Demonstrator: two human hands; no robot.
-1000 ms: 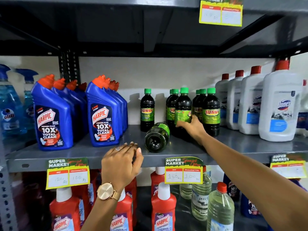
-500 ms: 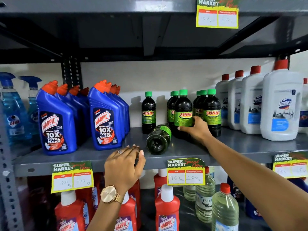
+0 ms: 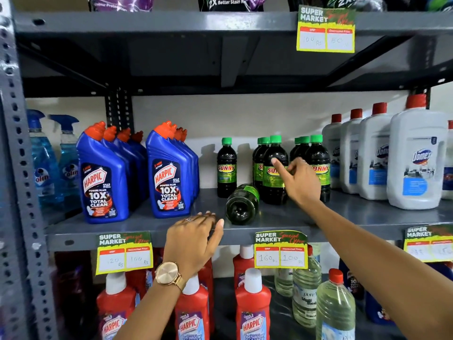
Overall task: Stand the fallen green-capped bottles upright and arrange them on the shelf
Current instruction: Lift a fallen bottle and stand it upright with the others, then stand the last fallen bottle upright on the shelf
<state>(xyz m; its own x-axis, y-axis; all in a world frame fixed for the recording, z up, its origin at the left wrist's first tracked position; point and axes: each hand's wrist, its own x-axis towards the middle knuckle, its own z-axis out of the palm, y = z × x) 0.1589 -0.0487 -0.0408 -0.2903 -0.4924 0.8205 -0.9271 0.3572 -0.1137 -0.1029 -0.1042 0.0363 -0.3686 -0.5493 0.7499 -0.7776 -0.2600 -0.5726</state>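
One green-capped dark Sunny bottle (image 3: 242,204) lies on its side on the grey middle shelf (image 3: 282,217), base towards me, cap pointing back. Behind it stand a single upright bottle (image 3: 226,168), a middle row (image 3: 273,182) and a right row (image 3: 318,163). My right hand (image 3: 297,182) is raised in front of the middle row, holding nothing, with its index fingertip on the front bottle's shoulder. My left hand (image 3: 196,234), with a watch on the wrist, rests on the shelf's front edge just left of the fallen bottle. A dark patch under its fingers is unclear.
Blue Harpic bottles (image 3: 169,175) stand left of the green-capped ones, white Domex bottles (image 3: 416,158) to the right. Price tags (image 3: 280,250) hang on the shelf edge. Red Harpic bottles (image 3: 252,303) and clear bottles (image 3: 335,307) fill the shelf below. Another shelf (image 3: 171,23) runs overhead.
My right hand has let go of the front middle bottle's lower body and risen to touch its shoulder with one finger. The left hand and the fallen bottle have stayed put.
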